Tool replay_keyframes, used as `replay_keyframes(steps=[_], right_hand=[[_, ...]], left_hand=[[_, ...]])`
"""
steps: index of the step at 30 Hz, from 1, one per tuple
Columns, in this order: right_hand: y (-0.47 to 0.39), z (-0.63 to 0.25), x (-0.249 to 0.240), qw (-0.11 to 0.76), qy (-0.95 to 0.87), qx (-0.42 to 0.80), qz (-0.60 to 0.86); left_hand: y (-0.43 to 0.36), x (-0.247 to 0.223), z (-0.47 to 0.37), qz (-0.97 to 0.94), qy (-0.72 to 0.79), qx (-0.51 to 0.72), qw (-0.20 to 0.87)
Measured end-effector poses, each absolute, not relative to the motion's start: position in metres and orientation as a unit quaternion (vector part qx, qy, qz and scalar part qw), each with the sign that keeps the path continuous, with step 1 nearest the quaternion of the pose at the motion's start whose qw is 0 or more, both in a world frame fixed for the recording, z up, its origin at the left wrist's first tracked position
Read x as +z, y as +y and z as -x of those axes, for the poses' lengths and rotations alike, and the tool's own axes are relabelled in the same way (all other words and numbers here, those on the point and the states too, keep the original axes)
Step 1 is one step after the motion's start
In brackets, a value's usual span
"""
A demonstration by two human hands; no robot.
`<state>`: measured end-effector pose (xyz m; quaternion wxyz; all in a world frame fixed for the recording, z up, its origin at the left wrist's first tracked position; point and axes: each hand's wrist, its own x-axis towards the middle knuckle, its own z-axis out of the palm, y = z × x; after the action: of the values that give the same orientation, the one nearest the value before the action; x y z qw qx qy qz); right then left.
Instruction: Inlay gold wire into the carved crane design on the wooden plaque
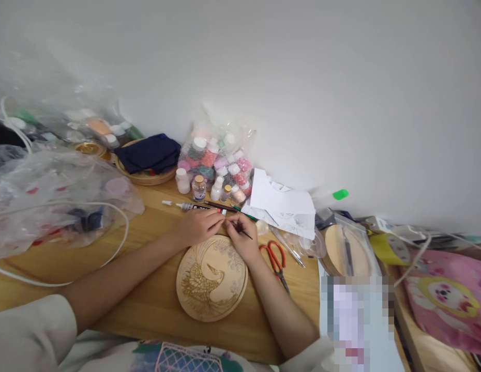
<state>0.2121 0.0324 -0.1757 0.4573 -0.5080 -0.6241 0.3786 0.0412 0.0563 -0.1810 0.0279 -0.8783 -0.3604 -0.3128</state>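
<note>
A round wooden plaque (pixel 211 279) with a golden crane design and outlined swirls lies flat on the wooden table. Just beyond its upper edge, my left hand (pixel 199 226) has its fingers pressed together, their tips beside a small pale thing too small to make out. My right hand (pixel 242 235) is closed around a thin dark tool (pixel 246 234), whose end points down to the right. The fingertips of both hands nearly meet. Partly behind my left hand lies a black and silver glue tube (pixel 188 206).
Red-handled scissors (pixel 277 258) lie right of my right hand. Small bottles (pixel 199 188) and a bag of bead jars (pixel 217 160) stand behind. White papers (pixel 281 199) lie back right, crumpled plastic bags (pixel 58 191) and a white cable (pixel 126 232) left.
</note>
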Motion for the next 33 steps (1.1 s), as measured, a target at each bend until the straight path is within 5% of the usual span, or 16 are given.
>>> replay_keyframes(steps=[33], right_hand=[[0.0333,-0.2143,-0.1765,0.435,-0.653,0.347,0.514]], left_hand=[[0.0549,-0.1797,-0.0417,0.887,-0.345,-0.303,0.043]])
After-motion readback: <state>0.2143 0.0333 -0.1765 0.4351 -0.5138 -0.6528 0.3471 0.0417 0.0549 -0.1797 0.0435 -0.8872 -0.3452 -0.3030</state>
